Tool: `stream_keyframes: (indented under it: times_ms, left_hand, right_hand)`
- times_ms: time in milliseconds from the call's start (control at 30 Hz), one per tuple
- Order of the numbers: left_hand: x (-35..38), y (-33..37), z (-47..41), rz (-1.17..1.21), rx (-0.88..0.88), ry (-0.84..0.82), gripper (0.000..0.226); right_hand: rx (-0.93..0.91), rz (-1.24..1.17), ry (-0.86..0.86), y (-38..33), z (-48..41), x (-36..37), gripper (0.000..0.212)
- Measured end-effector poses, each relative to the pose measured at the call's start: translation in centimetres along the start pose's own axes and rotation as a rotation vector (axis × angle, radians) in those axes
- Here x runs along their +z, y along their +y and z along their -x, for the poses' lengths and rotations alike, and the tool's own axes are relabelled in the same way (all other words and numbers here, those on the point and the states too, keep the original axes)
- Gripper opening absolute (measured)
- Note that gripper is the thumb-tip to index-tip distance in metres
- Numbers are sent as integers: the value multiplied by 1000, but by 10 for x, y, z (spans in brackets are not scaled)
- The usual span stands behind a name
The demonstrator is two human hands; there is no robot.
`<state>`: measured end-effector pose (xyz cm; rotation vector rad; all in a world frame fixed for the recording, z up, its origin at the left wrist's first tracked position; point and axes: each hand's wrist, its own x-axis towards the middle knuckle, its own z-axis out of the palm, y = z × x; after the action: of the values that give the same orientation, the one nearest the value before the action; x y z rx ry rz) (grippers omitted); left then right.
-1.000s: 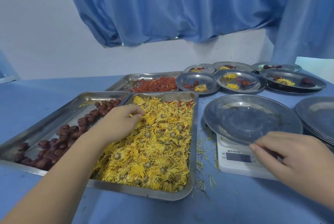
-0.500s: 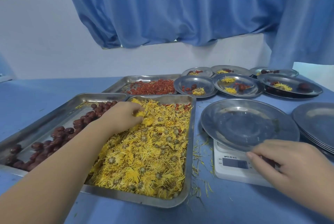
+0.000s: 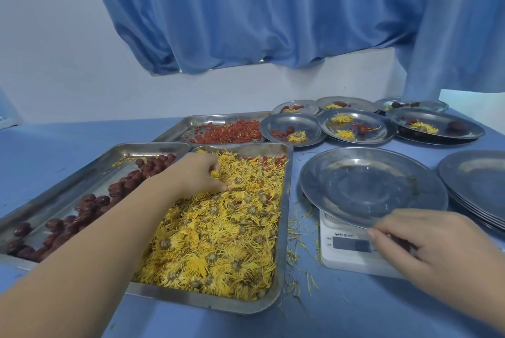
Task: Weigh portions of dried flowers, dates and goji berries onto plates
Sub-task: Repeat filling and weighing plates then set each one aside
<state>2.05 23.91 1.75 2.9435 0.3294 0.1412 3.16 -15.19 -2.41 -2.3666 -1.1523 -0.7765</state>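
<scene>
Presently, head view: dried flowers (image 3: 218, 234) fill the near tray (image 3: 287, 201) on the worktop (image 3: 355, 310). They look light, brittle and prone to shedding, so are probably best taken as a loose pinch off the top. Left hand (image 3: 191, 173), arm stretched forward, curls into the heap's far end, pinching a tuft. Right hand (image 3: 426, 242) sits at the scale (image 3: 341, 258) front below the empty plate (image 3: 369, 187), fingers bent; cannot tell whether it holds anything.

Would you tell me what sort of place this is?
Likely a small herbal-tea portioning station: a bulk tray of dried flowers, a digital scale under an empty plate, and filled plates lined up behind.
</scene>
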Motion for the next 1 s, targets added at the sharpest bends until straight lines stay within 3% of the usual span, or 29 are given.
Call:
stream_keyframes:
  times_ms: [233, 433, 567, 700, 867, 1000]
  left_hand:
    - [-15, -9, 9, 166, -42, 71, 18]
    - [-33, 5, 19, 549, -51, 81, 20]
    - [-40, 27, 22, 471, -9, 125, 16]
    - [-35, 41, 23, 621, 15, 69, 13]
    - [-23, 50, 27, 640, 40, -60, 18]
    - [-26, 68, 28, 929, 78, -105, 24]
  right_hand:
    - [11, 13, 3, 0, 1, -2, 41]
    - [30, 7, 24, -1, -1, -6, 39]
    - [60, -6, 30, 1, -2, -10, 35]
    - [66, -14, 17, 2, -2, -11, 32]
    - [50, -35, 18, -2, -3, -11, 33]
    - [65, -27, 25, 0, -4, -12, 37]
